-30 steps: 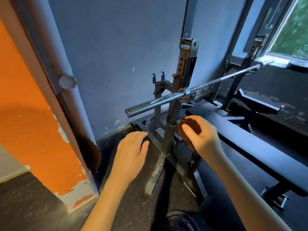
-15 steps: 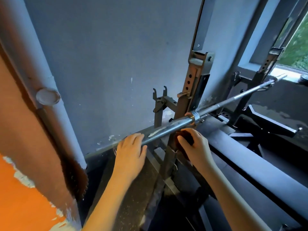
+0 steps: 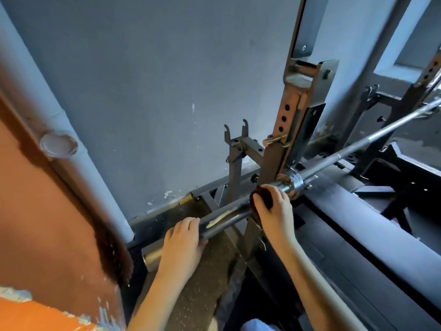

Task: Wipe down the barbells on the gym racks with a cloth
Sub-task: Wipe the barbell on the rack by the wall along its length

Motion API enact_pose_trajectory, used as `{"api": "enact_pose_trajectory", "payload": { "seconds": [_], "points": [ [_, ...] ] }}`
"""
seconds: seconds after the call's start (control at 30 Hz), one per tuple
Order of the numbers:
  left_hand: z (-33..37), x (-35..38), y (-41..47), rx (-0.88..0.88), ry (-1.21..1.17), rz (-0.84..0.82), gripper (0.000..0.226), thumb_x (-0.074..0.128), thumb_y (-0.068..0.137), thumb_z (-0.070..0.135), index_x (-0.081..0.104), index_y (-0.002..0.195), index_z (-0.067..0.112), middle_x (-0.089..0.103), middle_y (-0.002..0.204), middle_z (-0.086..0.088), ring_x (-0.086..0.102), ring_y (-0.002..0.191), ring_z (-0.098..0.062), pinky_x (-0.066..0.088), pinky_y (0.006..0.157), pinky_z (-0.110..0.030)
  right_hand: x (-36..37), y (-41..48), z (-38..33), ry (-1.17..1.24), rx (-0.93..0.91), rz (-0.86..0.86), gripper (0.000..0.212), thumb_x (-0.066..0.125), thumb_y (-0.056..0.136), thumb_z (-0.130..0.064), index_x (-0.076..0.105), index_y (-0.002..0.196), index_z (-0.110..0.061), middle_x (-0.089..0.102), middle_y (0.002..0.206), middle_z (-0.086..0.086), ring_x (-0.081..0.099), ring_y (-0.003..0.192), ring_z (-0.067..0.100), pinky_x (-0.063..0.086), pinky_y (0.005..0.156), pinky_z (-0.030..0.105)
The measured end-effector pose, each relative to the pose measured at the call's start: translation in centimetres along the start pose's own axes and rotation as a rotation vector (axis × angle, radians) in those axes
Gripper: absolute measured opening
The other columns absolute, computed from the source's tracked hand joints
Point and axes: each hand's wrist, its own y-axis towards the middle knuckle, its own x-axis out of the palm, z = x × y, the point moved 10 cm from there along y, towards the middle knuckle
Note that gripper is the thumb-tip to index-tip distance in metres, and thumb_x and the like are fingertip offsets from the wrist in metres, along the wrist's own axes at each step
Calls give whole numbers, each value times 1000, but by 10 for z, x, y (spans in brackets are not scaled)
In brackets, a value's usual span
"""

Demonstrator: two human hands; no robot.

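A steel barbell (image 3: 358,149) lies across the rack, running from lower left to upper right. Its thick sleeve (image 3: 226,218) points toward me. My left hand (image 3: 182,240) grips the end of the sleeve. My right hand (image 3: 274,211) holds a dark brown cloth (image 3: 261,195) wrapped over the sleeve, just short of the shiny collar (image 3: 290,185). The cloth is mostly covered by my fingers.
The brown rack upright (image 3: 281,139) with pin holes stands right behind the collar. A black padded bench (image 3: 372,225) runs along the right. A blue-grey wall and a white pipe (image 3: 59,130) close off the left. A second upright (image 3: 427,75) holds the bar's far end.
I have moved closer. My right hand has risen from below the bar and laid the cloth on the sleeve near the collar. My left hand has curled round the sleeve's end.
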Motion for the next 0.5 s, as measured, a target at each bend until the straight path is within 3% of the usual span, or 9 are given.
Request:
{"api": "enact_pose_trajectory", "payload": {
  "seconds": [0.07, 0.17, 0.3, 0.43, 0.5],
  "points": [
    [-7, 3, 4, -45, -17, 26, 48, 61, 93, 27, 47, 138, 20, 49, 140, 3, 44, 130, -16, 31, 110, -32, 31, 5, -2, -22, -17, -78, 32, 60, 94, -28, 59, 124, -15, 55, 125, -4, 51, 119, 16, 41, 107, 36],
    [-17, 1, 9, -93, -75, 85, 46, 64, 91, 25, 51, 134, 23, 52, 135, 6, 46, 126, -13, 34, 108, -29, 83, -4, -20, -139, -259, -266, 36, 47, 95, -40, 64, 116, -15, 63, 120, -1, 53, 121, 15, 24, 117, 36],
    [-32, 4, 4, -230, -94, 164, 49, 70, 86, 29, 55, 133, 25, 57, 132, 8, 50, 124, -14, 35, 110, -34, 73, 20, -8, -219, -490, -411, 42, 43, 93, -44, 67, 109, -14, 68, 109, 0, 59, 110, 18, 40, 107, 40],
    [-37, 4, -3, -338, -108, 218, 50, 70, 86, 32, 55, 134, 26, 56, 134, 8, 47, 127, -16, 31, 111, -35, 51, 53, 19, -233, -355, -264, 20, 58, 92, -25, 67, 101, -10, 69, 102, 5, 64, 103, 25, 38, 109, 43],
    [-35, 3, -2, -339, -98, 234, 49, 71, 86, 29, 57, 132, 24, 58, 132, 7, 49, 126, -16, 29, 110, -34, 70, 37, 3, -229, -377, -270, 21, 56, 93, -27, 67, 100, -11, 70, 100, 4, 65, 100, 24, 37, 107, 40]
  ]
}}
